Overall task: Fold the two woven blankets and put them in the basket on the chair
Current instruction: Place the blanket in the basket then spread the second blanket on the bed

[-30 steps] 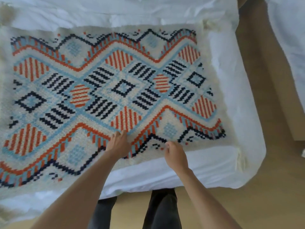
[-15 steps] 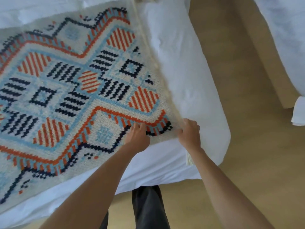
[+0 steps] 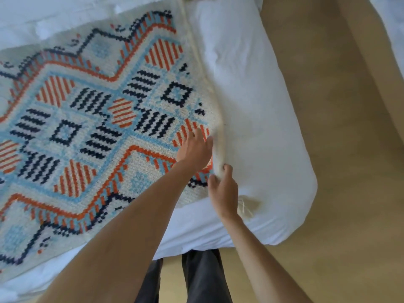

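Left hand [image 3: 194,152] lies flat on the woven blanket [image 3: 87,132] beside its edge, which the right hand [image 3: 223,190] pinches

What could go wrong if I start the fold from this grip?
1. The left hand and right hand sit close together near one corner of the blanket, so the far side may drag and the fold could come out skewed.
2. The right hand pinches the edge right against the white bedding and might lift that too.
3. The corner tassel lies loose and could snag.
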`<state>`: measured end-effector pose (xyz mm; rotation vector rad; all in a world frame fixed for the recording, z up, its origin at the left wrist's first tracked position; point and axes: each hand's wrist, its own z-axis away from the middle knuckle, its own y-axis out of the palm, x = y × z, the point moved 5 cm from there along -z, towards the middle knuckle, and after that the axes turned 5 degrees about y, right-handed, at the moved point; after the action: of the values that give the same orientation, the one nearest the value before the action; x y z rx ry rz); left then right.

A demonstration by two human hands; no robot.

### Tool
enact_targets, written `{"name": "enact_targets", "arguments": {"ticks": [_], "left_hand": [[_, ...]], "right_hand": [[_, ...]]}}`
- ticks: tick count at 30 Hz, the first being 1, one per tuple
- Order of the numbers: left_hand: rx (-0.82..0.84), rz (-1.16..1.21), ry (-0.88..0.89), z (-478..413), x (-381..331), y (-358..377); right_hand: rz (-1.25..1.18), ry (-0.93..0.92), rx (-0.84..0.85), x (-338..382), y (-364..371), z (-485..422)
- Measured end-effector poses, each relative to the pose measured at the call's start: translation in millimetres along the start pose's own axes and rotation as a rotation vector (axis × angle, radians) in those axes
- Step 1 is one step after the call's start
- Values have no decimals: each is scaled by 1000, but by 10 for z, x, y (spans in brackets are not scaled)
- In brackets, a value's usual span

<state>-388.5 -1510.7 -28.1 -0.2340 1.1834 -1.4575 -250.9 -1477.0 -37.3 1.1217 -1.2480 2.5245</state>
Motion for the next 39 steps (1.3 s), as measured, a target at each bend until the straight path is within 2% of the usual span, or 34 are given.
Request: {"name": "enact_targets", "arguments": {"ticks": [5, 10, 15, 28, 39], "left_hand": [[-137, -52, -27, -233, 14, -476], [-288, -111, -114, -180, 529, -1036], [-368, 96, -218, 69, 1469, -1513], [-256, 205, -284, 962, 3980, -1972], [-270, 294, -405, 1584, 4931, -2059]], "right_hand": [[94, -292, 74, 464, 448, 573], [69, -331, 167, 771, 924, 1019], [87, -352, 215, 1063, 1395, 1413], [288, -294, 353, 1709, 2911, 2839], [368, -333, 476, 1901, 3477, 3392]]}}
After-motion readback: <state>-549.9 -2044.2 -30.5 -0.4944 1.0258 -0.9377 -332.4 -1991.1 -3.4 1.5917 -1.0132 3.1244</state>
